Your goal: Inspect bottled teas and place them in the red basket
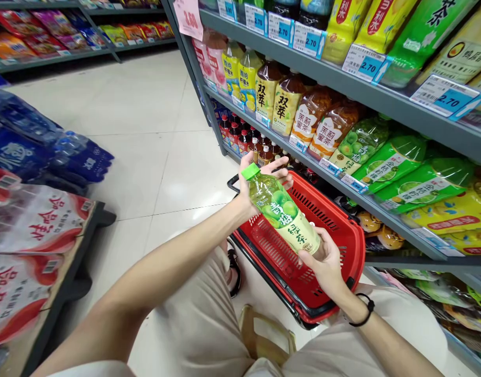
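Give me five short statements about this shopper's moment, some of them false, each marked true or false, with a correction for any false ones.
1. The left hand supports the upper part of a green tea bottle. True.
2. The right hand grips the rim of the red basket. False: it holds the bottle's lower end, above the basket.
3. The bottle's cap is red. False: it is green.
4. A black wristband circles the right wrist. True.
5. The shelf price tag at upper right reads 2.70. True.
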A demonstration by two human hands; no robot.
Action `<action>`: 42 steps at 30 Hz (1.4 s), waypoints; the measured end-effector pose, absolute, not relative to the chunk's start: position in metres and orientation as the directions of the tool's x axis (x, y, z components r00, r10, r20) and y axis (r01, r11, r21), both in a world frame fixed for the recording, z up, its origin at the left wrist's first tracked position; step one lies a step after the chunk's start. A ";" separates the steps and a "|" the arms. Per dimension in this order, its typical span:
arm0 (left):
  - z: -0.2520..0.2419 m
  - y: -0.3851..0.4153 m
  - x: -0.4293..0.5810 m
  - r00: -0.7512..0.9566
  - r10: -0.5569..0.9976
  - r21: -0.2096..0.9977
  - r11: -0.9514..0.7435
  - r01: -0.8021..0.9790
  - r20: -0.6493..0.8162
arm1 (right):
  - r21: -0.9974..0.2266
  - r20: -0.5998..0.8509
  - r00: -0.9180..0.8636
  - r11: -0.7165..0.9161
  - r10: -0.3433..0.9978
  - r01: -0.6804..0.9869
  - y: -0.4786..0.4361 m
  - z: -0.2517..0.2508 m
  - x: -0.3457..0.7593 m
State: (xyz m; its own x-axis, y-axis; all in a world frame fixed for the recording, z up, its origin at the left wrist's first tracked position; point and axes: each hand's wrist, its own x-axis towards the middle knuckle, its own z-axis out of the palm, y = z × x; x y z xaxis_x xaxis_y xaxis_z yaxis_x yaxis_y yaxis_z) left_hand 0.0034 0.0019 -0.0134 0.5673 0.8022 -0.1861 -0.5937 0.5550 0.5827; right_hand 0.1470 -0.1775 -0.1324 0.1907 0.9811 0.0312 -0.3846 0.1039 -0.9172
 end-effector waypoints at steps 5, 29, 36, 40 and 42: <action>-0.013 -0.005 0.010 0.529 0.823 0.627 0.527 -0.574 -0.206 | -0.940 0.033 0.287 0.127 0.957 -0.316 -0.179 -0.134 0.139; -0.033 0.023 -0.010 0.561 0.812 0.967 0.016 0.256 -0.162 | -0.703 0.418 0.215 0.164 0.883 0.692 -0.155 -0.140 0.200; -0.069 0.009 0.006 0.497 0.867 0.437 -0.441 0.784 -0.018 | -0.548 0.027 0.146 -0.107 0.989 0.830 -0.145 -0.109 0.246; -0.120 0.008 0.023 0.570 0.788 0.193 -0.537 0.821 -0.235 | -0.386 -0.339 0.132 -0.266 0.931 0.884 -0.148 -0.105 0.275; -0.152 0.011 0.033 0.520 0.766 0.162 -0.498 0.852 -0.378 | -0.364 -0.518 0.086 -0.311 0.851 0.878 -0.147 -0.108 0.286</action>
